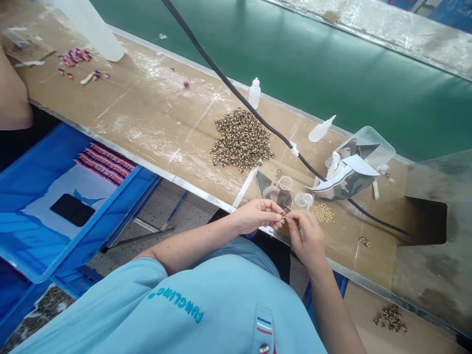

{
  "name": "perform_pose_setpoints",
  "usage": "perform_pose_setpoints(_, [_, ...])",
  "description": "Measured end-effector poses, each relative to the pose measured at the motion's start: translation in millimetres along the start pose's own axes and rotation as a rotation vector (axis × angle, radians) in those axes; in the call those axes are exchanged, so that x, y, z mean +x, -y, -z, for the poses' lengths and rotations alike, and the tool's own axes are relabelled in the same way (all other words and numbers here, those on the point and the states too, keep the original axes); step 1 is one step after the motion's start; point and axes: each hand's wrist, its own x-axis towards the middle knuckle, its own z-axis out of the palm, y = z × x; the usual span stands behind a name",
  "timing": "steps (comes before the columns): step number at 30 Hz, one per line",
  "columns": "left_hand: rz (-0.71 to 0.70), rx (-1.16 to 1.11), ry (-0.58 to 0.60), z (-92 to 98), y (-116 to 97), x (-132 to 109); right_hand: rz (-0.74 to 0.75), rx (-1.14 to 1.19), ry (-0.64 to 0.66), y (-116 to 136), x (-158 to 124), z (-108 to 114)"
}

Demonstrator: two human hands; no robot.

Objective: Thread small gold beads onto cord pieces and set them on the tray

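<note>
Both hands work just below and to the right of the big pile of speckled beads (241, 140) on the wooden bench (158, 123). The left hand (258, 216) and the right hand (304, 236) meet at the fingertips, each thumb and forefinger pressed together, pinching a tiny piece (283, 216) that is too small to make out clearly. The hands hover near the bench edge, and the pinched piece is in the air between them.

Two small clear cups (285, 184) (303, 199) stand just behind the hands, and a little heap of pale beads (320, 212) lies beside the cups. Further right of the big pile sits a clear plastic box (363, 152) with camouflage cloth (342, 184) against it. A white bottle (254, 93) stands just behind the pile, and another (320, 129) lies to its right. A black cable (254, 110) runs past the pile. Well left of it are scattered pink bits (73, 56), and a blue crate (73, 196) sits below the bench.
</note>
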Motion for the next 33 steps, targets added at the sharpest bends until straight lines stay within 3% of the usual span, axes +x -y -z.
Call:
perform_pose_setpoints(9, [-0.015,0.025,-0.016,-4.1,-1,-3,-0.121,0.043,-0.110,4,-4,0])
perform_pose_setpoints(18, [-0.032,0.079,-0.034,-3.0,2,-1,-0.118,0.038,-0.037,4,-4,-2])
perform_pose_setpoints(23, [-0.064,0.101,-0.022,-3.0,5,-1,-0.109,0.068,-0.061,4,-7,-4])
perform_pose_setpoints(27, [-0.167,0.172,-0.005,-6.2,7,-3,-0.155,0.090,-0.135,5,-10,-6])
perform_pose_setpoints(33, [-0.424,0.463,-0.040,-2.5,15,-8,-0.183,0.079,-0.184,10,-14,-11])
